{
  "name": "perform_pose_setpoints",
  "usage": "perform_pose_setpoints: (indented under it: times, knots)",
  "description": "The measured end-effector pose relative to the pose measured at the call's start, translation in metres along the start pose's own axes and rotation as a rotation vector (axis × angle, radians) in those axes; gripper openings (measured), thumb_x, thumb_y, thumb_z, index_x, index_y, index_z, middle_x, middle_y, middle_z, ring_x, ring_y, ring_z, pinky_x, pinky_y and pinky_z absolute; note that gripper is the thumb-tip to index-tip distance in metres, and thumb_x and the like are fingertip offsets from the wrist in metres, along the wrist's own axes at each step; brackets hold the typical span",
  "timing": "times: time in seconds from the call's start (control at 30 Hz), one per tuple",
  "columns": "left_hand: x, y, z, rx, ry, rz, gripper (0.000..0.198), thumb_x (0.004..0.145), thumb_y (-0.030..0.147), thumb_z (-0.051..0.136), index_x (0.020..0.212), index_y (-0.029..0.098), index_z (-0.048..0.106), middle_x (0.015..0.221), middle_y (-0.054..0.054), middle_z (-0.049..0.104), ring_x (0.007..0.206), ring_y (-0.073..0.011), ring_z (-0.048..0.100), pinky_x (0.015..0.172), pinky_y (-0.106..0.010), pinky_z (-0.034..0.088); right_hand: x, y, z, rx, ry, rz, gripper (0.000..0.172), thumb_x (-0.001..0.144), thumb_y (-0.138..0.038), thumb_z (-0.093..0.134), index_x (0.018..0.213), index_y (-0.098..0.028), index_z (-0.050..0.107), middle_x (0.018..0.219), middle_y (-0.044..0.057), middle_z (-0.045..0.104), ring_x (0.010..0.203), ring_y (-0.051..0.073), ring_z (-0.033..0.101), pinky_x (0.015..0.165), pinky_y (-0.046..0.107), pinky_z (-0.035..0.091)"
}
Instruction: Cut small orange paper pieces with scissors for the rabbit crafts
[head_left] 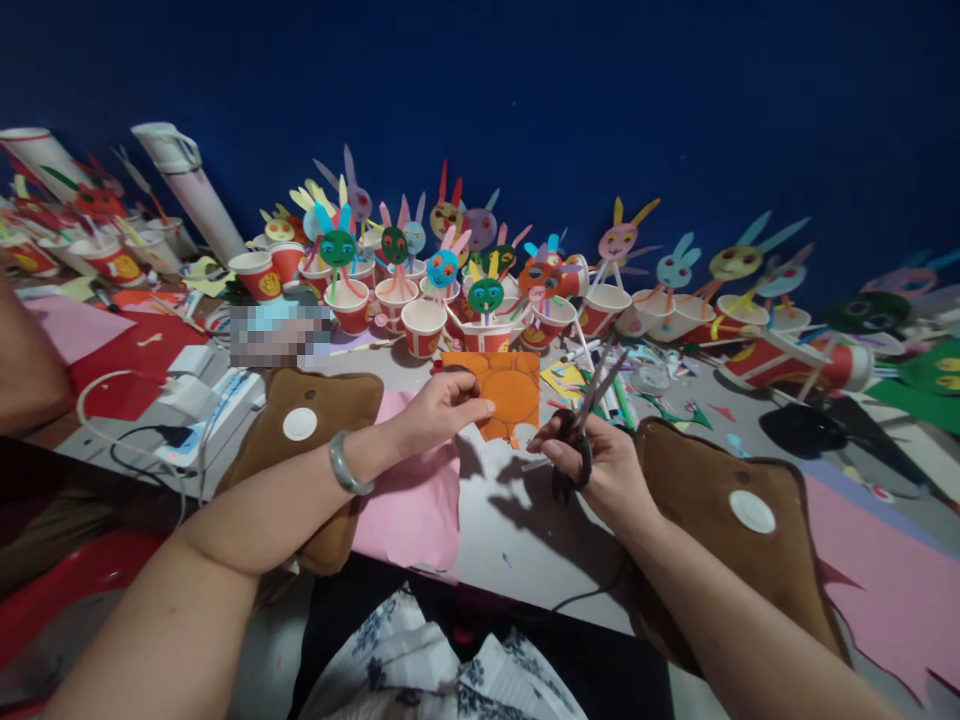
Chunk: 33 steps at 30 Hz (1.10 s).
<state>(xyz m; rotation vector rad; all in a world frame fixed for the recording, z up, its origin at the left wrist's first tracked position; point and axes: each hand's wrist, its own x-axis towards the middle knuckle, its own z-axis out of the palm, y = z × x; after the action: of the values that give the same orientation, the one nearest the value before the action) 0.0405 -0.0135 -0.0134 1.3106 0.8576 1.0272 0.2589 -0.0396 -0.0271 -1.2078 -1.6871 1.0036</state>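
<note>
My left hand (441,408) pinches the near edge of an orange sheet of paper (510,385) marked with drawn circles, holding it just above the table. My right hand (600,465) grips a pair of scissors (589,415) by the dark handles; the blades point up and away, slightly apart, right of the orange sheet and not touching it. A grey bangle (346,465) sits on my left wrist. Both forearms rest on brown cushions (315,420) (720,520) with white round patches.
Many red and white paper cups (424,325) with coloured bunny-face cutouts on sticks crowd the back of the table. Pink paper (412,505) lies under my left hand, more pink sheets (877,560) at right. Scraps and pens litter the middle. A white cable and device (202,405) lie left.
</note>
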Motion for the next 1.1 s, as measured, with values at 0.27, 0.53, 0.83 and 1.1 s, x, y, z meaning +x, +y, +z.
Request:
perform_pose_setpoints:
  times: [0.27, 0.53, 0.83, 1.1]
  knots:
    - [-0.002, 0.005, -0.002, -0.020, 0.151, 0.101, 0.015, 0.073, 0.023, 0.058, 0.066, 0.015, 0.049, 0.062, 0.004, 0.047, 0.057, -0.0063, 0.041, 0.052, -0.020, 0.034, 0.000, -0.010, -0.001, -0.134, -0.214, -0.006, 0.045, 0.074, -0.061, 0.066, 0.078, -0.016, 0.062, 0.072, 0.005, 0.064, 0.065, 0.017, 0.058, 0.056, 0.026, 0.043]
    - [-0.002, 0.000, -0.004, 0.107, 0.100, 0.175, 0.020, 0.075, 0.026, 0.057, 0.062, 0.015, 0.046, 0.061, 0.004, 0.045, 0.059, -0.0071, 0.040, 0.056, -0.022, 0.034, -0.001, -0.015, 0.002, -0.115, -0.247, 0.065, 0.039, 0.071, -0.054, 0.070, 0.069, -0.017, 0.059, 0.065, 0.003, 0.063, 0.060, 0.016, 0.055, 0.053, 0.025, 0.043]
    - [-0.003, -0.007, -0.005, 0.207, 0.048, 0.220, 0.022, 0.076, 0.027, 0.059, 0.063, 0.014, 0.048, 0.062, 0.003, 0.046, 0.061, -0.0079, 0.042, 0.058, -0.022, 0.036, -0.003, -0.011, 0.000, -0.040, -0.269, 0.085, 0.048, 0.071, -0.064, 0.067, 0.072, -0.016, 0.060, 0.062, 0.003, 0.064, 0.056, 0.015, 0.054, 0.051, 0.025, 0.040]
    - [-0.005, -0.005, -0.005, 0.263, 0.017, 0.239, 0.022, 0.077, 0.028, 0.058, 0.063, 0.014, 0.048, 0.062, 0.002, 0.047, 0.062, -0.0088, 0.044, 0.061, -0.023, 0.038, -0.003, -0.013, 0.001, -0.059, -0.248, 0.073, 0.048, 0.070, -0.063, 0.068, 0.068, -0.016, 0.060, 0.059, 0.003, 0.062, 0.054, 0.014, 0.052, 0.050, 0.024, 0.038]
